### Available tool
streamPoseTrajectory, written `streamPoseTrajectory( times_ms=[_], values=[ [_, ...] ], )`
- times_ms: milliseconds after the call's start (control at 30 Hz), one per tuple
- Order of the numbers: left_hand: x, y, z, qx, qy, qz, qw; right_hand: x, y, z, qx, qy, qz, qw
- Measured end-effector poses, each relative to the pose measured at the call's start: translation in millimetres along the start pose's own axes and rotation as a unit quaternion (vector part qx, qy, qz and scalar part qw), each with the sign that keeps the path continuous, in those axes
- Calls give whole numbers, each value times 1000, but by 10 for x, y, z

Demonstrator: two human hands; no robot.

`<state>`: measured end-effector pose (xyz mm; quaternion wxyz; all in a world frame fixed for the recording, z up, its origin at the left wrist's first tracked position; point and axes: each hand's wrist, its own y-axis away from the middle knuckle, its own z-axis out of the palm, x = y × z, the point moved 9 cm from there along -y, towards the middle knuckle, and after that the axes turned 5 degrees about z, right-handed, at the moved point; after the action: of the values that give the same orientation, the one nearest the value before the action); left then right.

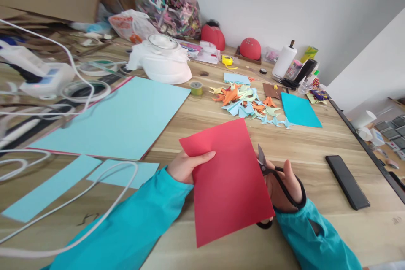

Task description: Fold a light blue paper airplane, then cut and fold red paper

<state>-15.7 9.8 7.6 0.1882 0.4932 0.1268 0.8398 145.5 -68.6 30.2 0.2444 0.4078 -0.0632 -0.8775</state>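
Observation:
My left hand grips a sheet of red paper by its left side, thumb on top and fingers hidden beneath. The sheet is held tilted above the table. In my right hand is a pair of scissors with black handles, my thumb through one loop. One blade points up beside the right edge of the paper; the other is partly hidden, and whether the paper lies between them I cannot tell. Beyond the sheet lies a pile of folded paper cranes in orange, blue and pale green.
Large light blue sheets lie at left, with cut blue strips and a white cable in front. A phone rests at right, near a turquoise paper stack. A thread spool stands behind.

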Motion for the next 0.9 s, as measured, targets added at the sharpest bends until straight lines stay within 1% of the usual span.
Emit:
streamPoseTrajectory(
  times_ms=[67,200,333,400,500,600,733,833,900],
  values=[
    [15,-6,-8,5,3,3,1000,-25,5,29,4,8,-4,1000],
    [24,-29,-27,5,16,0,1000,-40,11,95,-9,13,-1,1000],
    [-44,-17,-31,-2,7,-36,999,3,9,-8,15,18,-1,1000],
    [-81,1,-19,-10,-4,-51,999,62,5,-34,3,20,16,1000],
    [-101,17,10,-22,-10,-49,999,99,4,-33,-18,13,25,999],
    [-87,18,30,-26,-4,-37,999,41,4,-32,-3,1,0,1000],
    [-43,20,-4,2,-1,-32,999,-49,9,-14,24,-4,-28,999],
    [-20,29,-23,14,-4,-34,999,-57,9,-25,36,4,-27,999],
    [-40,36,-11,8,-7,-42,999,-31,4,-50,38,9,-19,999]
  ],
)
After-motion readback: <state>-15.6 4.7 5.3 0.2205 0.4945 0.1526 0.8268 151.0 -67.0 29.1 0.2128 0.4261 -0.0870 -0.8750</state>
